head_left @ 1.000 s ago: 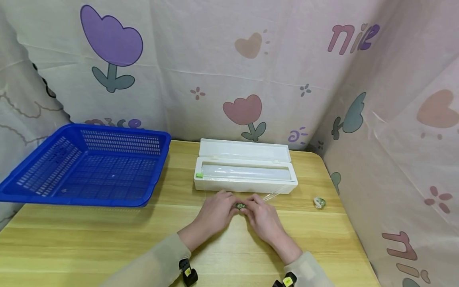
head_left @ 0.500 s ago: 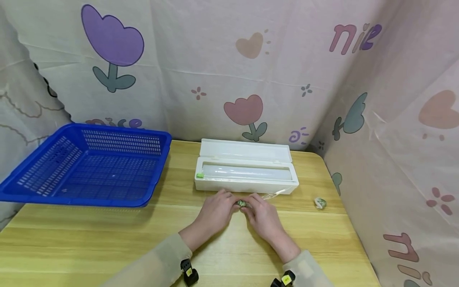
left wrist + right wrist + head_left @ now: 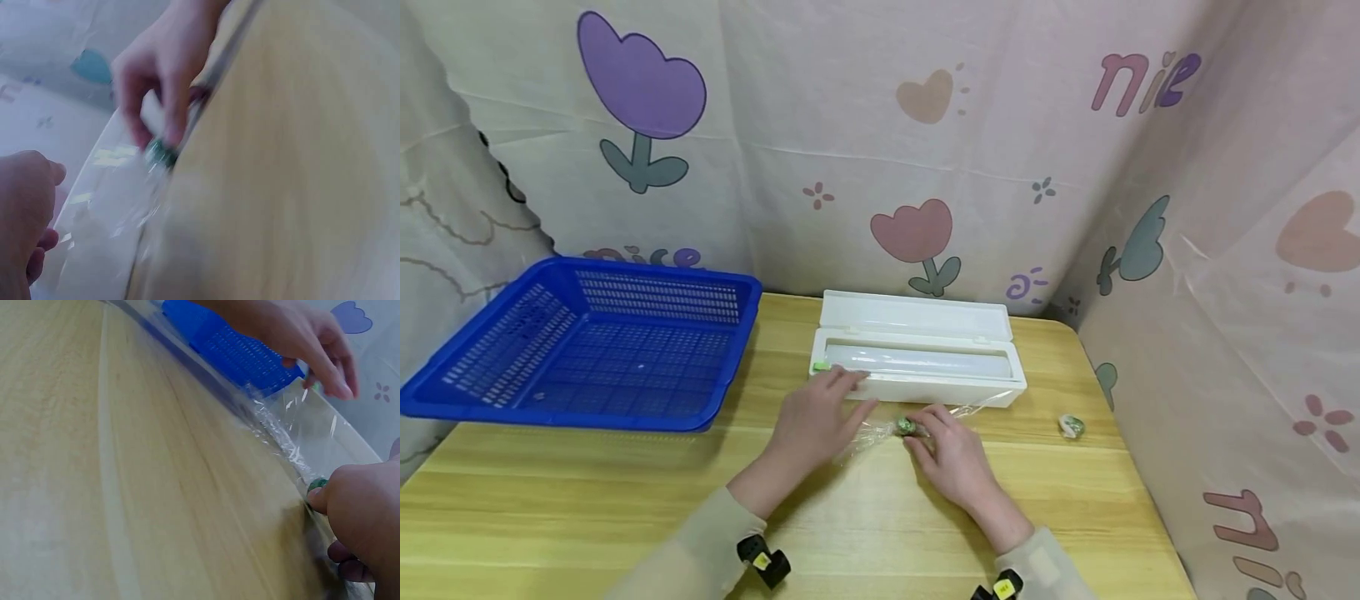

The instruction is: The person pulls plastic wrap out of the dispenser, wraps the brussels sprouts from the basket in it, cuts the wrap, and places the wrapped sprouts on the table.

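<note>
Between the thumb and fingers of my right hand [image 3: 953, 460] is a small green, patterned lump [image 3: 905, 426] in clear cling film [image 3: 867, 435]. The film trails out to its left and back toward the white cling film box [image 3: 925, 389]. My left hand [image 3: 808, 427] holds nothing; its fingers reach over the box's front left corner, near the green slider [image 3: 821, 367]. In the right wrist view the film [image 3: 275, 428] stretches in a twisted strip from the green lump [image 3: 317, 484], below the left hand [image 3: 312, 344]. The lump's kind does not show.
The box's lid [image 3: 917, 315] stands open, with a roll of film [image 3: 917, 361] inside. A blue plastic basket [image 3: 625, 419] sits at the left. Another small green and white wrapped lump [image 3: 1071, 427] lies near the right table edge. A printed curtain [image 3: 775, 100] hangs behind.
My left hand has let go of the green lump and moved left and up to the box's front edge, uncovering the film. My right hand still pinches the lump in about the same place.
</note>
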Tool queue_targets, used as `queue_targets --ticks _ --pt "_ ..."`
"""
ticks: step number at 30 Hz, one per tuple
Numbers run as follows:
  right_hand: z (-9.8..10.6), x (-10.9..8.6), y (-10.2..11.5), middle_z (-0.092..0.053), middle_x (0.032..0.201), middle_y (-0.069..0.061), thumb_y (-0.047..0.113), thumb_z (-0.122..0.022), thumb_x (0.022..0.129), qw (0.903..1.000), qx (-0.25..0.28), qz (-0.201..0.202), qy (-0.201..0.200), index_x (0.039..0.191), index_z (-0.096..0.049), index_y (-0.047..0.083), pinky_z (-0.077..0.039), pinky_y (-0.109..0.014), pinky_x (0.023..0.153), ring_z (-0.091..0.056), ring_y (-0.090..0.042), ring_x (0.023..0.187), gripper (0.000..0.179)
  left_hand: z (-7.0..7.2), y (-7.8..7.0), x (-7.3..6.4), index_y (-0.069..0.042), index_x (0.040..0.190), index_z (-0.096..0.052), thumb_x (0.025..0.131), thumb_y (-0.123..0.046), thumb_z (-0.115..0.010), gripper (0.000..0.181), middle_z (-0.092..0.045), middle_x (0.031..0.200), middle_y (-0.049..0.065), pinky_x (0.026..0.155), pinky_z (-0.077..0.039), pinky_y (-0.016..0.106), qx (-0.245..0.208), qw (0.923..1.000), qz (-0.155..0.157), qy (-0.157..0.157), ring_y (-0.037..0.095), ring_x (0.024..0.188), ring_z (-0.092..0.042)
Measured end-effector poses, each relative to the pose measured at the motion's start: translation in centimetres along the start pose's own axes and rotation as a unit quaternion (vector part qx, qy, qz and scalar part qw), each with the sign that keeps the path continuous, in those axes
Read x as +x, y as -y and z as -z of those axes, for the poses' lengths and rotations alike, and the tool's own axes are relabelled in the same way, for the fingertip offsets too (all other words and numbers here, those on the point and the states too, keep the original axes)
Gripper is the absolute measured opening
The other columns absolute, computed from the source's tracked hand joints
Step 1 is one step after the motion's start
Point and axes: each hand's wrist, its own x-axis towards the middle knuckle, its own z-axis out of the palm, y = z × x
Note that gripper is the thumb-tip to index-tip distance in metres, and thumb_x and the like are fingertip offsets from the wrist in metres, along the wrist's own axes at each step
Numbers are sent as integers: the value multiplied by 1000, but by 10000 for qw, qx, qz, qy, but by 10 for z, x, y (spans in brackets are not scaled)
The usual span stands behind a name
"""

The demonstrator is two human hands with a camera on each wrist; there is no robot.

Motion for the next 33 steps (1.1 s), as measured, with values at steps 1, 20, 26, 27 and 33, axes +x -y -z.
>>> queue_targets --ticks 1,20,26,27,33 --pt "1 0 0 -67 113 4 17 -86 91 10000 26 -16 16 123 -75 10 -58 -35 70 -68 -13 88 34 5 5 0 -17 132 -72 96 -43 -80 45 -69 101 -2 42 -35 21 65 9998 171 -18 11 67 -57" --pt "19 -1 6 -63 128 3 20 -81 95 9996 237 -136 42 135 -68 9 -44 -22 55 -47 1 62 43 20 67 8 -22 168 -31 96 -76 -56 94 -71 104 11 50 -41 33 520 9834 1225 1235 21 61 -49" --pt "20 2 12 -65 124 -2 15 -81 95 9976 592 190 -300 135 -66 5 -40 -15 50 -44 4 58 44 20 70 11 -23 168 -32 99 -73 -53 87 -68 137 17 63 -53 42 471 9827 1024 1470 32 87 -69" --pt "19 4 13 -66 124 -4 14 -81 95 9968 655 279 -370 135 -66 4 -40 -14 50 -45 4 58 44 20 70 11 -23 168 -32 100 -73 -52 87 -66 141 16 64 -54 43 474 9823 1009 1506 33 92 -70" --pt "17 16 25 -69 123 -6 13 -80 96 9937 828 517 -545 135 -66 5 -39 -12 51 -50 -1 57 43 19 71 12 -21 167 -34 100 -73 -52 87 -69 136 16 63 -52 41 424 9812 1036 1570 29 84 -67"
